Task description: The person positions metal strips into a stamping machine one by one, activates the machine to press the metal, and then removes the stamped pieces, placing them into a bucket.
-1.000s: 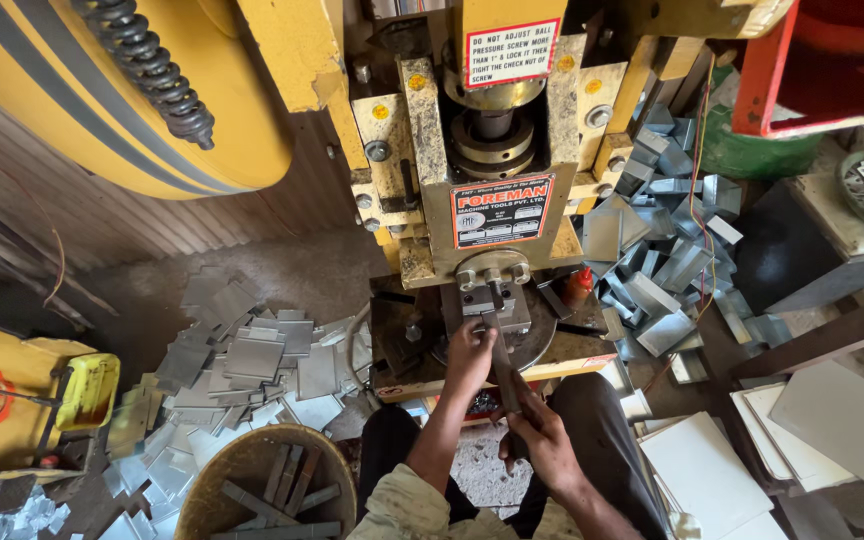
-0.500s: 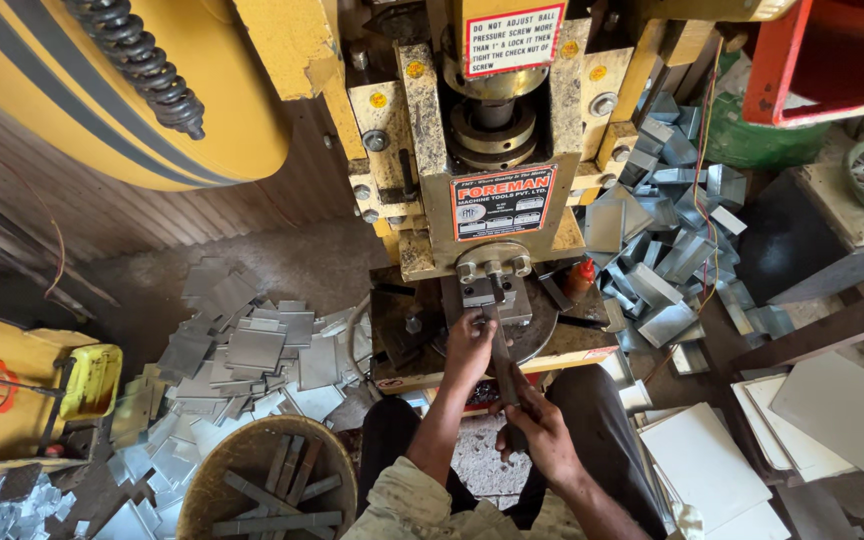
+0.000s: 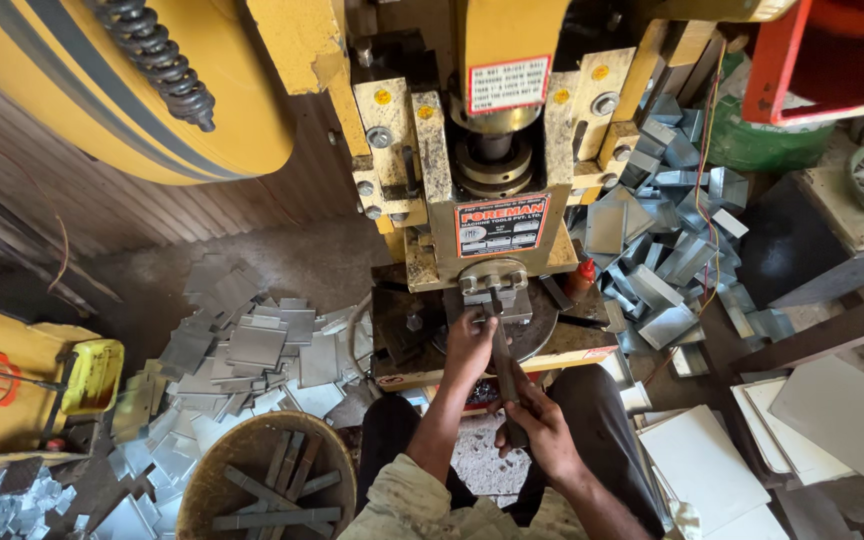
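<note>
A narrow metal strip [image 3: 505, 372], dull grey and flat, lies lengthwise across the front edge of the press bed [image 3: 572, 345]. Its far end sits under the die [image 3: 493, 290] at the middle of the bed; its near end juts past the front edge. Both hands hold it, one at each end.

A press machine [image 3: 492, 200] stands at the centre, and the person sits before it with both hands at its surface [image 3: 562, 345]: the left hand [image 3: 470, 340] rests under the ram, and the right hand [image 3: 542, 425] is nearer the body, gripping a metal strip [image 3: 505, 365] that reaches toward the die. Left of the machine, cut plates [image 3: 252, 345] lie heaped on the floor, with a round basket [image 3: 202, 480] of strips nearer the person. Right of the machine lies a pile of bent pieces [image 3: 667, 250], and flat sheets [image 3: 752, 450] are stacked nearer.
</note>
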